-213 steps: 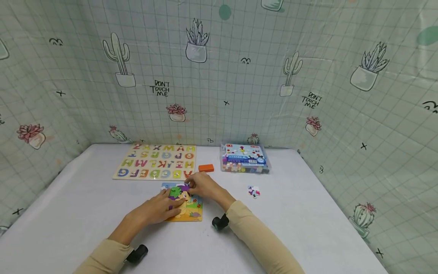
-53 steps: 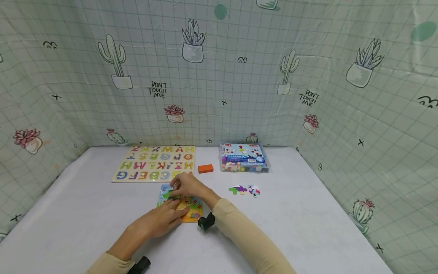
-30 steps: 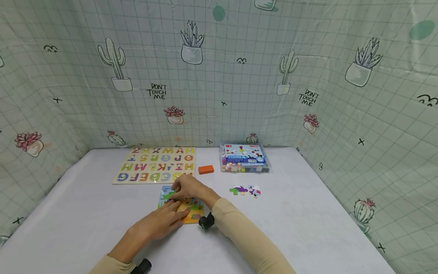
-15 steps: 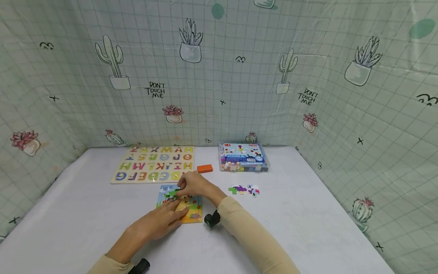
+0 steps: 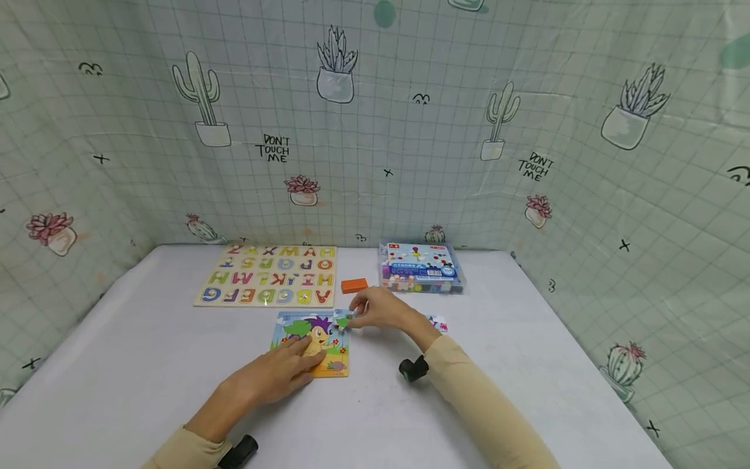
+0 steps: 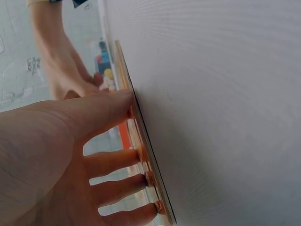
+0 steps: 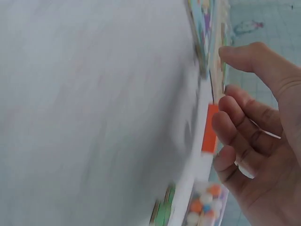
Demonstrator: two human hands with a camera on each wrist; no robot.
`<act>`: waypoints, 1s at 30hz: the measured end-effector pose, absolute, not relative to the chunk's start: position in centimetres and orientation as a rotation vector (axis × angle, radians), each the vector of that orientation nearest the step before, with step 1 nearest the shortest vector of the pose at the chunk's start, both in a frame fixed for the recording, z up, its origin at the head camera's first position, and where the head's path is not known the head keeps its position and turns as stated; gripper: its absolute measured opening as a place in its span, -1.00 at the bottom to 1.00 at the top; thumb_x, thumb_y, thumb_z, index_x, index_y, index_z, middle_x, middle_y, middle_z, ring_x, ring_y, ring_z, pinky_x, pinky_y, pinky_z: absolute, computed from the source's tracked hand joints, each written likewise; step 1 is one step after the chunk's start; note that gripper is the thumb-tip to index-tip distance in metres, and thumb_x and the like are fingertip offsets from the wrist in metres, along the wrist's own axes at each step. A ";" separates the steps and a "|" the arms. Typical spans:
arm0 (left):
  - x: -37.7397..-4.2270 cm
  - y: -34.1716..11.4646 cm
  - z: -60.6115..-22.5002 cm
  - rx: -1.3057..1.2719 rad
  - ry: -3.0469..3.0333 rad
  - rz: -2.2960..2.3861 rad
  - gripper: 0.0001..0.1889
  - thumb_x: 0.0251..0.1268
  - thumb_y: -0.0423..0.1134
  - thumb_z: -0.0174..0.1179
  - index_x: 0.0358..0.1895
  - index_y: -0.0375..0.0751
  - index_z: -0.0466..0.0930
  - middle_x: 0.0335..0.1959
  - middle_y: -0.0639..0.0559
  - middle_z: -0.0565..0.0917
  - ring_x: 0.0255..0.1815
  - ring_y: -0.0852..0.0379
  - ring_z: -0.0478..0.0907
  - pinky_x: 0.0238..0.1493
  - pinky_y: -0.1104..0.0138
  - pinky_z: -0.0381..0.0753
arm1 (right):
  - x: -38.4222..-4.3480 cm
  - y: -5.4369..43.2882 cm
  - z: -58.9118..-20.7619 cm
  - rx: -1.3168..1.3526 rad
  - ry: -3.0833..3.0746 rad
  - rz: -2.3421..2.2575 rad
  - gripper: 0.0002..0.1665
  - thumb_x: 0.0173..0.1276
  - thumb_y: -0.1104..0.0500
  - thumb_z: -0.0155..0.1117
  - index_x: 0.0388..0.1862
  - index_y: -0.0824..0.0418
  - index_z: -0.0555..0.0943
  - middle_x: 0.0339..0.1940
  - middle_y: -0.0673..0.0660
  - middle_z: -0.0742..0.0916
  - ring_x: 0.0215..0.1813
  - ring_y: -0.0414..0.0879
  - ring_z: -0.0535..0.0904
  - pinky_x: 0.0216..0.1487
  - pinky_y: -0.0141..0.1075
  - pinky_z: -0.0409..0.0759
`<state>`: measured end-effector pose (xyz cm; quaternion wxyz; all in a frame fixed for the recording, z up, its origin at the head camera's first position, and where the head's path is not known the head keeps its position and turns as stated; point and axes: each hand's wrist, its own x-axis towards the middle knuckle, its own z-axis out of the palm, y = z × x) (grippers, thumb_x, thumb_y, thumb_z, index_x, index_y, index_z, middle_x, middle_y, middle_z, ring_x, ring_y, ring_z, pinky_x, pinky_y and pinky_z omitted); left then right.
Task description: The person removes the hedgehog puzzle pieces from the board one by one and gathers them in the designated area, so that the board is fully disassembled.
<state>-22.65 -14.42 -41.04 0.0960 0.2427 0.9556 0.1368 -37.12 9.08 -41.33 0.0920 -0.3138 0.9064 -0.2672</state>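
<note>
From my remote seat I logged the right-hand grip (image 5: 382,309) pinched on a puzzle piece (image 5: 341,320) over the puzzle board's (image 5: 336,367) far right corner, left hand (image 5: 274,376) steadying it, apparently mid-removal, next wanting a clear carry to the bench (image 5: 375,420).

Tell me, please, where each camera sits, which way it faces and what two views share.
Head: worn on the head, facing forward and down at the cartoon jigsaw puzzle; the left hand, right hand and beige sleeves show.
Left wrist: on that wrist, facing along the left fingers to the puzzle's edge; the right hand shows beyond.
Right wrist: on that wrist, facing across the white tabletop past the right hand, the only one showing.
Shared: the head and right wrist views both show the orange block.
</note>
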 end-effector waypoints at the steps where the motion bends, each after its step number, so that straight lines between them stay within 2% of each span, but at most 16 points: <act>1: -22.6 -14.4 -41.0 0.722 2.832 0.408 -0.54 0.46 -0.15 0.11 0.39 -0.07 0.43 0.49 -0.33 0.25 0.51 -0.37 0.16 0.43 -0.21 0.24 | -37.1 9.9 -41.2 -0.922 2.693 -0.796 -0.68 0.15 0.01 0.50 -0.18 0.14 0.70 -0.38 -0.02 0.68 -0.38 -0.22 0.52 -0.34 -0.42 0.51; 13: -22.3 -14.4 -40.9 0.728 2.847 0.443 -0.53 0.46 -0.15 0.11 0.38 -0.10 0.43 0.49 -0.33 0.25 0.51 -0.35 0.15 0.45 -0.20 0.21 | -37.1 16.3 -41.5 -0.895 2.720 -0.831 -0.64 0.10 0.09 0.53 -0.17 0.26 0.70 -0.35 0.09 0.71 -0.37 -0.23 0.51 -0.34 -0.43 0.53; 30: -22.2 -14.3 -41.0 0.711 2.836 0.441 -0.53 0.45 -0.13 0.12 0.38 -0.10 0.43 0.49 -0.33 0.26 0.52 -0.34 0.16 0.46 -0.19 0.21 | -37.3 16.7 -42.2 -0.868 2.721 -0.797 -0.67 0.10 0.12 0.53 -0.18 0.22 0.71 -0.40 0.01 0.68 -0.36 -0.24 0.48 -0.33 -0.46 0.50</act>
